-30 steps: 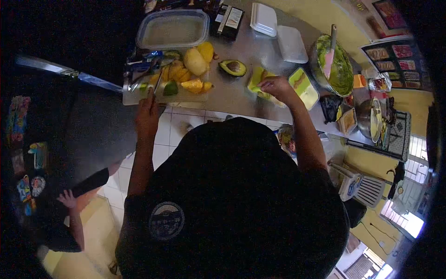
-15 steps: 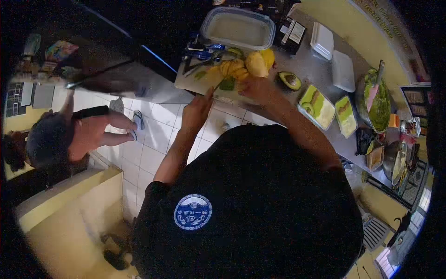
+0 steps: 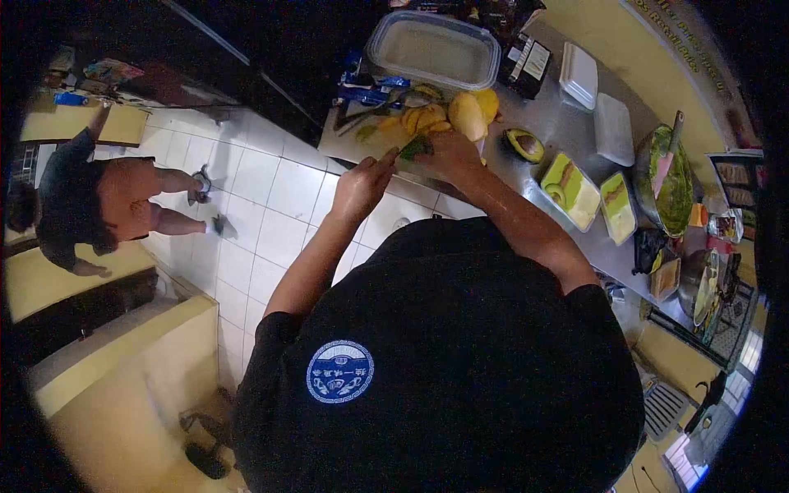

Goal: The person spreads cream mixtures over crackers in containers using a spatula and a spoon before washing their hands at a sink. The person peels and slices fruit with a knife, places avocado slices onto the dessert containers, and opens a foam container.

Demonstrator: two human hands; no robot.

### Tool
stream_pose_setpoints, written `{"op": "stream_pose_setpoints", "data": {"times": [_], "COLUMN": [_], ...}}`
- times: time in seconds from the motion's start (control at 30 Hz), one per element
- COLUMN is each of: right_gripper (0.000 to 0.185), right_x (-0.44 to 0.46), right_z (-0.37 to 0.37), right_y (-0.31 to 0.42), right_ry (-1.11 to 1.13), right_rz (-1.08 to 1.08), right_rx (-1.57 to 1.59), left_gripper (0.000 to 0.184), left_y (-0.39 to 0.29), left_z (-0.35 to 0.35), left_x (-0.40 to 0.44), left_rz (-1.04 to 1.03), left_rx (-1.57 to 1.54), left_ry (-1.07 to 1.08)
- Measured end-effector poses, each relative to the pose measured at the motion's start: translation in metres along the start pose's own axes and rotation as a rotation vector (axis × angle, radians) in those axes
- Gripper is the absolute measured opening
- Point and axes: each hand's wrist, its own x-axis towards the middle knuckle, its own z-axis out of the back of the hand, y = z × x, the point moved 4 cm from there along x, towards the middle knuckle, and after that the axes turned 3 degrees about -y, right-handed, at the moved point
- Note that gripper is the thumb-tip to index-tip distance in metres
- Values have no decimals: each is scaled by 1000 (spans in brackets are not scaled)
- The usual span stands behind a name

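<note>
My left hand [image 3: 362, 187] is closed round a knife, whose thin blade points up toward a dark green avocado piece [image 3: 417, 149]. My right hand [image 3: 452, 154] holds that piece at the near edge of the cutting board [image 3: 341, 145]. Sliced mango [image 3: 423, 119] lies on the board, beside a whole yellow mango [image 3: 468, 116]. To the right sits an avocado half [image 3: 523, 145] with its pit. Farther right are two filled trays, one with green and cream contents [image 3: 571, 191] and a narrower one [image 3: 618, 207].
A clear plastic container [image 3: 433, 49] stands behind the board. White lidded boxes [image 3: 579, 76] and a metal bowl of green mash [image 3: 675, 197] with a pink spatula [image 3: 662, 170] are at the right. Another person [image 3: 78, 189] is at the far left.
My right hand has moved left from the trays to the board and taken hold of the avocado piece. My left hand keeps the knife. The view has turned, showing more of the other person.
</note>
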Motion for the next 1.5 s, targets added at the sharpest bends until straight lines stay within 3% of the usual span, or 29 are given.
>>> {"op": "stream_pose_setpoints", "data": {"times": [0.23, 0.33, 0.4, 0.43, 0.5, 0.63, 0.7, 0.8, 0.83, 0.97, 1.13, 1.3, 1.37, 1.5], "right_gripper": [52, 49, 40, 40, 28, 22, 24, 26, 24, 22, 20, 18, 20, 24], "right_x": [2, 9, 17, 22, 33, 30, 9, -35, -52, -121, -164, -166, -161, -140], "right_z": [-11, -13, -4, -5, -20, 1, 44, 90, 103, 129, 112, 91, 78, 110], "right_y": [-4, -5, 11, 12, 11, 2, -10, -57, -79, -173, -236, -246, -255, -185], "right_ry": [-21, -147, -403, -408, 75, -56, -136, -143, -182, -145, -47, -3, -157, -283], "right_rz": [16, 76, 474, 475, 387, 315, 171, -23, 99, -170, -217, -293, -214, -325], "right_rx": [-43, -106, -189, -189, -308, -118, 411, 515, 599, 337, 277, 221, 118, 28], "left_gripper": [36, 36, 39, 39, 39, 36, 37, 42, 42, 45, 47, 44, 43, 38], "left_y": [-1, 2, -1, -1, -5, -5, 4, -4, -4, -2, -17, -43, -47, -31], "left_z": [-12, -23, -22, -21, -19, -14, -15, 0, 2, 4, -6, 0, 3, 6], "left_x": [-1, -6, -8, -11, -11, -20, -27, -30, -31, -34, -18, -4, -5, -15], "left_rz": [-14, 13, -10, -12, -2, 36, 9, 69, 117, 193, 139, 83, 115, 164], "left_rx": [67, 173, 184, 188, 199, 194, 165, 145, 125, 121, 99, 39, 19, -16], "left_ry": [-3, 45, 20, 18, 24, 10, -34, -67, -54, -58, -98, -166, -173, -229]}}
